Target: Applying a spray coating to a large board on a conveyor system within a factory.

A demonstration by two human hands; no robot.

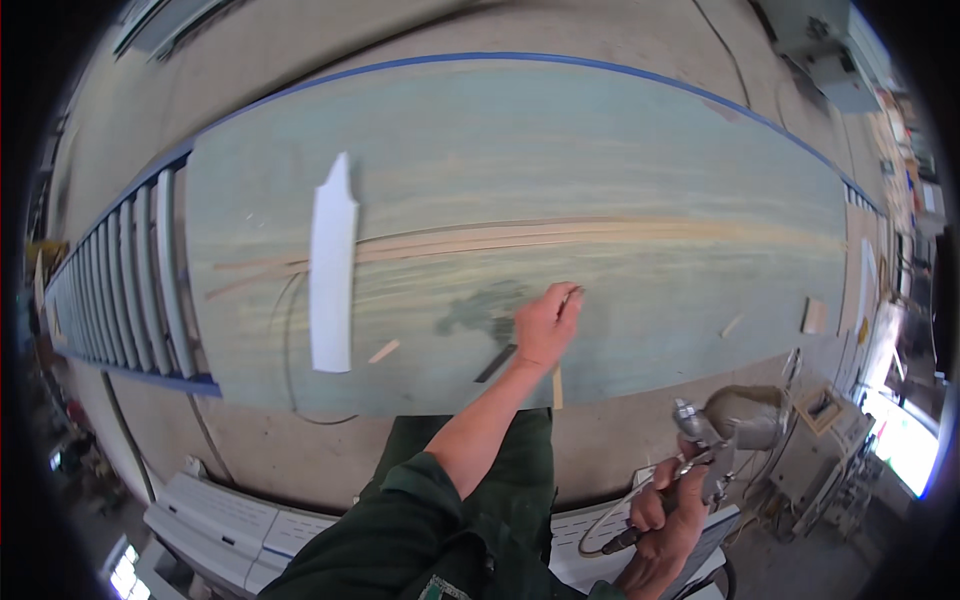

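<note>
My left hand (546,326) is closed over the near middle of a large grey-green board (500,130). Its fingertips pinch together, and a small dark bit shows at them that I cannot make out. A short dark strip (495,363) lies by my left wrist, and a narrow wooden stick (558,386) reaches the near edge just right of it. At the lower right, beyond the board's near edge, my right hand (672,510) is wrapped round the handle of a spray gun (712,440) with a hose attached. Long thin wooden strips (480,238) run lengthwise along the board, with yellowish overspray around them.
A long white shaped piece (333,270) crosses the strips at the left. Small wood scraps (384,351) and a wooden block (813,316) lie on the board. Rollers (130,270) extend at the left. A grey box-shaped machine (820,450) and bright screen (905,440) stand right.
</note>
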